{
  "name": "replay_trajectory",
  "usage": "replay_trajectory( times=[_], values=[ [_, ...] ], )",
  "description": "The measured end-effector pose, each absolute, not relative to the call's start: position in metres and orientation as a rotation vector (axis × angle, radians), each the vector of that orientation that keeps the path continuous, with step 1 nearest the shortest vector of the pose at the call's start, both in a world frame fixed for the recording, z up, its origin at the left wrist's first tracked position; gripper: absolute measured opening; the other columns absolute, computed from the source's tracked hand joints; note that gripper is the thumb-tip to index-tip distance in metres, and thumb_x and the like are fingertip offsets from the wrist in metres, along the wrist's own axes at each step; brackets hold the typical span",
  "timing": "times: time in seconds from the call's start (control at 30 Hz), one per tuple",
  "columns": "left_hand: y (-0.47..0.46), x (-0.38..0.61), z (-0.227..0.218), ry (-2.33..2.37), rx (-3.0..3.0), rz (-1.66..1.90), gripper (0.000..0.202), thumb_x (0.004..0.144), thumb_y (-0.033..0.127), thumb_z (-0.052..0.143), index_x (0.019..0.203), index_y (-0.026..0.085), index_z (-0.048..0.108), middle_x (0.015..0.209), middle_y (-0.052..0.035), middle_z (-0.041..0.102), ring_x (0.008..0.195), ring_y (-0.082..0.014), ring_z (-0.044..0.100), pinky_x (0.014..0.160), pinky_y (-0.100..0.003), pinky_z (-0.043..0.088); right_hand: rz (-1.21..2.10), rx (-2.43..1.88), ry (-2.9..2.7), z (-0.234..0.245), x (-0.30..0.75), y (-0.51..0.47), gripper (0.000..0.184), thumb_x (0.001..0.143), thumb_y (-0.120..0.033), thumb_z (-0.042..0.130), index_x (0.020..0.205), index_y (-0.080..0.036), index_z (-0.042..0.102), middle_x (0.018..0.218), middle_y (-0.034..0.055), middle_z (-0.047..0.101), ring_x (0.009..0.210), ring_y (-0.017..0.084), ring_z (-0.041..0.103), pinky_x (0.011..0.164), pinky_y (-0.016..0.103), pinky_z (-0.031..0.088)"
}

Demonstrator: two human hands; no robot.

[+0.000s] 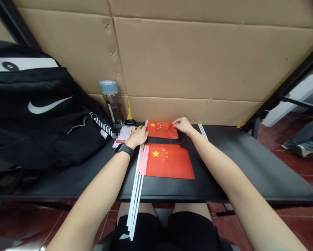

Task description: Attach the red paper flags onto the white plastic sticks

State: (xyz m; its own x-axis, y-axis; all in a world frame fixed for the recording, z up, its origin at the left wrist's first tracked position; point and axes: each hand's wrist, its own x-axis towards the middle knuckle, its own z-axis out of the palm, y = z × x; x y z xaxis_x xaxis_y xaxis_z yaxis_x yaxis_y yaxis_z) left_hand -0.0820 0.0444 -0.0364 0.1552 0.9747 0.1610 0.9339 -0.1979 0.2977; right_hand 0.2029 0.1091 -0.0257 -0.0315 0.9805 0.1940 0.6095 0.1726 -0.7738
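A small red flag with yellow stars (164, 131) lies towards the back of the black table. At its left edge rests my left hand (138, 135), palm down with the fingers lying flat, partly over a phone (123, 135); a dark watch is on that wrist. The right edge of the same flag is pinched between the fingertips of my right hand (182, 126). Closer to me, several flags on white sticks (172, 164) lie stacked, their sticks (135, 202) reaching past the front edge of the table.
Beside the phone stands a clear bottle with a blue lid (109, 88). A large black backpack (46, 129) fills the left end of the table (252, 157). White sticks (202, 131) lie behind my right forearm. A cardboard panel (182, 62) rises at the back.
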Motion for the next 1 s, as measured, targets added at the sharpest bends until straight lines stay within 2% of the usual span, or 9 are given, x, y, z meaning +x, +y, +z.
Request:
replay_trajectory(
  times=[0.13,0.23,0.33,0.4,0.5,0.6,0.77,0.9,1.0],
  values=[
    [0.04,-0.082,-0.036,1.901,2.331,0.421,0.053,0.103,0.04,0.043,0.149,0.019,0.06,0.155,-0.0172,0.057,0.147,-0.0481,0.038,0.115,-0.064,0.031,0.583,-1.562,-1.821,-0.025,0.201,0.11,0.02,0.08,-0.012,0.067,0.093,-0.013,0.082,0.097,0.013,0.081,0.086,0.024,0.073,0.091,0.04,0.057],
    [0.036,-0.08,-0.033,1.89,2.38,0.402,0.047,0.103,0.039,0.043,0.14,0.021,0.066,0.15,-0.0164,0.062,0.148,-0.0469,0.035,0.115,-0.065,0.029,0.504,-1.59,-1.898,-0.023,0.201,0.111,0.023,0.08,-0.011,0.068,0.098,-0.012,0.081,0.101,0.0148,0.079,0.091,0.027,0.072,0.094,0.043,0.056],
    [0.031,-0.077,-0.031,1.901,2.42,0.386,0.043,0.102,0.036,0.046,0.133,0.02,0.07,0.143,-0.019,0.066,0.144,-0.0463,0.039,0.112,-0.065,0.032,0.34,-1.593,-1.973,-0.021,0.2,0.106,0.033,0.077,-0.011,0.074,0.109,-0.014,0.079,0.122,0.0189,0.072,0.114,0.035,0.065,0.106,0.05,0.048],
    [0.03,-0.075,-0.03,1.92,2.444,0.386,0.041,0.101,0.035,0.047,0.131,0.019,0.07,0.14,-0.0196,0.068,0.143,-0.0464,0.04,0.11,-0.065,0.032,0.159,-1.56,-2.126,-0.021,0.197,0.098,0.036,0.082,-0.018,0.075,0.117,-0.017,0.077,0.132,0.0199,0.067,0.125,0.039,0.059,0.111,0.055,0.043],
    [0.028,-0.073,-0.031,1.932,2.474,0.389,0.039,0.101,0.034,0.047,0.129,0.019,0.07,0.139,-0.0196,0.068,0.143,-0.0462,0.039,0.109,-0.065,0.032,0.047,-1.486,-2.446,-0.021,0.19,0.086,0.034,0.094,-0.037,0.067,0.121,-0.018,0.076,0.133,0.02,0.066,0.125,0.04,0.059,0.109,0.059,0.04],
    [0.024,-0.07,-0.031,1.943,2.485,0.383,0.039,0.102,0.034,0.047,0.129,0.018,0.069,0.141,-0.02,0.067,0.144,-0.0461,0.039,0.11,-0.065,0.032,0.163,-1.468,-2.575,-0.022,0.183,0.076,0.043,0.1,-0.049,0.06,0.127,-0.019,0.074,0.138,0.02,0.065,0.128,0.042,0.057,0.109,0.06,0.038],
    [0.011,-0.062,-0.024,1.949,2.534,0.476,0.042,0.102,0.033,0.048,0.135,0.015,0.066,0.145,-0.0207,0.064,0.144,-0.0452,0.038,0.112,-0.063,0.031,0.164,-1.467,-2.536,-0.023,0.18,0.059,0.046,0.102,-0.047,0.056,0.137,-0.02,0.068,0.146,0.0211,0.061,0.134,0.042,0.054,0.108,0.06,0.038],
    [0.0,-0.064,0.003,1.946,2.533,0.663,0.039,0.101,0.034,0.052,0.135,0.021,0.067,0.152,-0.0154,0.062,0.147,-0.0433,0.038,0.112,-0.061,0.032,0.184,-1.401,-2.608,-0.022,0.173,0.041,0.049,0.106,-0.052,0.051,0.139,-0.02,0.066,0.144,0.0195,0.063,0.128,0.039,0.057,0.105,0.058,0.039],
    [-0.015,-0.076,0.027,1.827,2.533,0.786,0.032,0.102,0.036,0.052,0.126,0.024,0.07,0.14,-0.0121,0.07,0.137,-0.0391,0.053,0.108,-0.055,0.04,0.127,-1.44,-2.587,-0.014,0.164,0.027,0.046,0.107,-0.048,0.051,0.14,-0.018,0.064,0.143,0.0207,0.063,0.129,0.038,0.056,0.104,0.056,0.038]
  ],
)
